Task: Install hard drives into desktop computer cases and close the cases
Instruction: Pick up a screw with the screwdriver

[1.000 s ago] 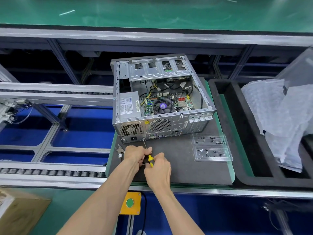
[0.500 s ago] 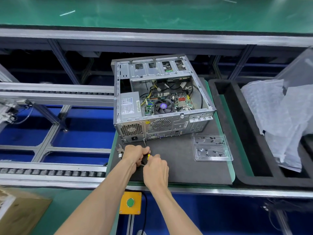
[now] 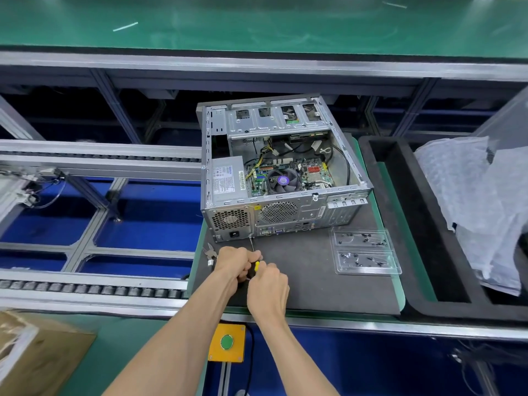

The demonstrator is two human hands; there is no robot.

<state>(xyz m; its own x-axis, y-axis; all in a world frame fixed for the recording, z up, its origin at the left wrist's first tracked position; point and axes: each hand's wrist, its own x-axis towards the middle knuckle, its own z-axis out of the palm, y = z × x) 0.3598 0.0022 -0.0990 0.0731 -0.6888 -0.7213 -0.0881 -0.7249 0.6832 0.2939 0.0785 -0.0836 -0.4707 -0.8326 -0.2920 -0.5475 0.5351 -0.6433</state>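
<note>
**Bare steel, matt mat, clear plastic**

The computer case [image 3: 285, 201] is bare sheet metal, dull grey with a faint sheen, its rear panel punched with perforated grilles. It sits on a matt dark-grey mat [image 3: 308, 281] (rubbery-looking, no glare). The screw tray [image 3: 365, 254] is clear glossy plastic. The screwdriver [image 3: 255, 257] has a thin metal shaft and a yellow-and-black plastic handle. To the right, bubble wrap [image 3: 471, 201] looks milky and crinkled; a cardboard box [image 3: 37, 355] is matt brown.
</note>
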